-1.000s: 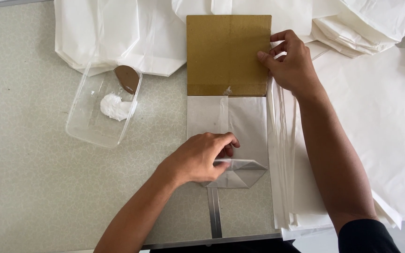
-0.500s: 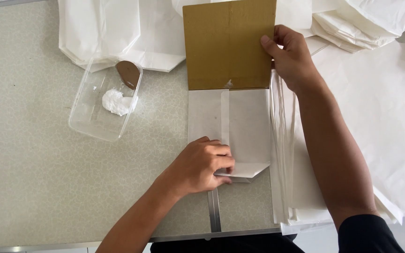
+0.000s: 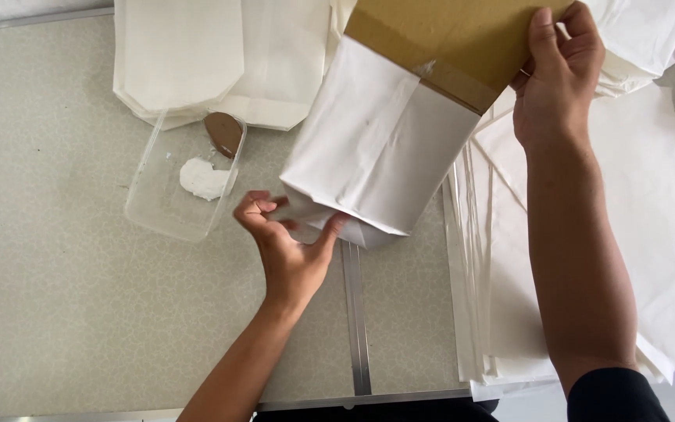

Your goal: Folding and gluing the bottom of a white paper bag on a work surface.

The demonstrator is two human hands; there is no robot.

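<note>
Two hands hold one white paper bag (image 3: 380,152) up off the tabletop (image 3: 56,273). The right hand (image 3: 556,78) pinches the brown cardboard (image 3: 455,35) sticking out of its top. The left hand (image 3: 287,242), fingers spread, touches the bag's folded bottom. The bottom fold might pop open if the paste is wet

From my feed this looks like a small hand-assembly workshop for paper bags, not a home or an office. The speckled grey table (image 3: 56,258) has a metal seam strip (image 3: 355,320) and a metal edge, and it is crowded with stacks of flat white paper bags (image 3: 197,59) along its far edge and more white paper sheets (image 3: 650,234) piled at its right edge. A clear plastic tub (image 3: 169,195) of white paste (image 3: 203,178) sits among them.
</note>
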